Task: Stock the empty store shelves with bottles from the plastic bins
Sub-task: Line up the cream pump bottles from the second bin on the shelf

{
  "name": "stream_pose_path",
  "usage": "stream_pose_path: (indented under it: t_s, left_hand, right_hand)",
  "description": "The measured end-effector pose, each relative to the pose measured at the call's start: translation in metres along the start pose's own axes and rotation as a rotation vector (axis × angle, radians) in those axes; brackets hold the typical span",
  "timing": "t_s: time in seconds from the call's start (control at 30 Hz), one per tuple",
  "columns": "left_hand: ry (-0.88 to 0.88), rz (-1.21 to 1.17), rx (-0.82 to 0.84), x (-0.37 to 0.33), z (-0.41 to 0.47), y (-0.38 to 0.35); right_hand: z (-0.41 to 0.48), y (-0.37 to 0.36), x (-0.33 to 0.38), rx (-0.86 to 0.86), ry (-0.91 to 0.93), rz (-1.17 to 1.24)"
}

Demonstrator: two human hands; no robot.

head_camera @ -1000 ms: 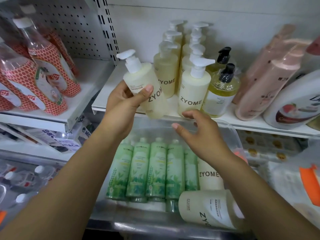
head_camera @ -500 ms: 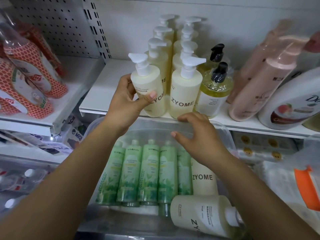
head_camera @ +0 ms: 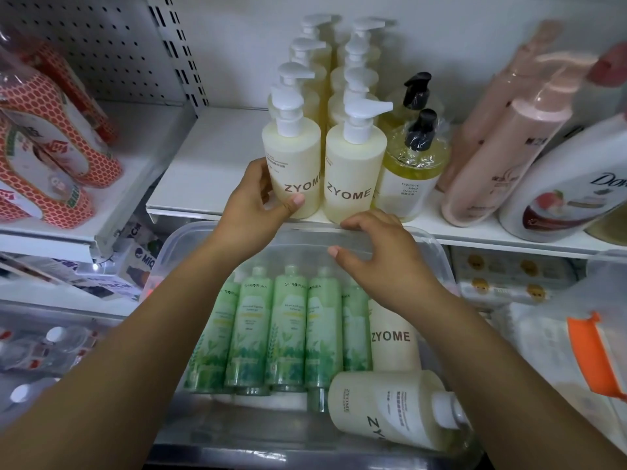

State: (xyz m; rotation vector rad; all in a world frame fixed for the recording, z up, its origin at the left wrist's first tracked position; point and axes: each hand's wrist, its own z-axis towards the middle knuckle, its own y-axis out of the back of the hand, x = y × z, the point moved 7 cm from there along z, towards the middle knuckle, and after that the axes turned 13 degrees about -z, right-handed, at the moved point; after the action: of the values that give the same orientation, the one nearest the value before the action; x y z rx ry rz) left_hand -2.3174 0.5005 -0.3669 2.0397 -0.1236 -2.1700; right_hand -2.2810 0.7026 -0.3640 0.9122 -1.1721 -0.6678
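Looking down from head height at a white store shelf (head_camera: pixel 210 184) with a clear plastic bin (head_camera: pixel 437 252) sitting just below its front edge. Along the shelf stand two rows of pale yellow pump bottles running front to back, with black-pump bottles and pink bottles (head_camera: pixel 509 154) to their right and red patterned bottles (head_camera: pixel 51 137) on a neighbouring shelf to the left. In the bin lie a row of green bottles (head_camera: pixel 285 330) and two more pale ZYOME bottles, one alongside the green ones (head_camera: pixel 393 337) and one lying crosswise nearest the camera (head_camera: pixel 390 408).

The change: a second ago the held ZYOME bottle (head_camera: pixel 295 164) was tilted in the air in front of the shelf; it now stands upright on the shelf at the front of the left row, close beside the front bottle of the right row (head_camera: pixel 353 171). This placement looks all but finished, with only the letting go remaining, and bottles are still in the bin to be stocked.

The left hand (head_camera: pixel 252 212) grips the bottle low down, thumb pressed across its front under the label, fingers curled round its left side. The right hand (head_camera: pixel 380 262) holds nothing and hovers over the bin's far rim as before, fingers loosely bent with tips at the shelf's front lip, thumb spread apart; whether they touch the lip is unclear
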Motion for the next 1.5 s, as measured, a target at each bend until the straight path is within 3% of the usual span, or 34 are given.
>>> stream_pose_path:
  t_s: [0.5,0.7,0.77,0.87,1.0,1.23,1.37,1.5]
  left_hand:
    - [0.054,-0.039,0.039,0.003,0.003,0.002]
    - [0.069,0.030,-0.045,0.006,-0.007,0.000]
    - [0.055,0.103,-0.106,0.005,-0.022,-0.003]
    - [0.010,0.257,-0.145,0.003,-0.053,-0.006]
    - [0.011,0.508,-0.133,-0.001,-0.091,-0.003]
    - [0.356,0.765,-0.141,0.013,-0.129,0.035]
    - [0.351,0.783,-0.147,0.011,-0.146,0.054]
    - [0.302,0.658,-0.168,0.012,-0.154,0.076]
  right_hand:
    - [0.009,0.000,-0.001,0.008,-0.042,0.043]
    - [0.004,0.031,-0.019,0.043,-0.133,0.275]
    - [-0.006,0.033,-0.026,0.132,-0.158,0.257]
    - [-0.033,0.022,-0.038,0.417,-0.232,0.170]
    - [-0.079,0.020,-0.028,0.702,-0.188,-0.009]
    - [-0.134,0.017,-0.014,0.887,-0.157,-0.393]
    - [-0.135,0.015,-0.008,0.980,-0.153,-0.545]
    - [-0.130,0.011,-0.011,0.959,-0.164,-0.500]
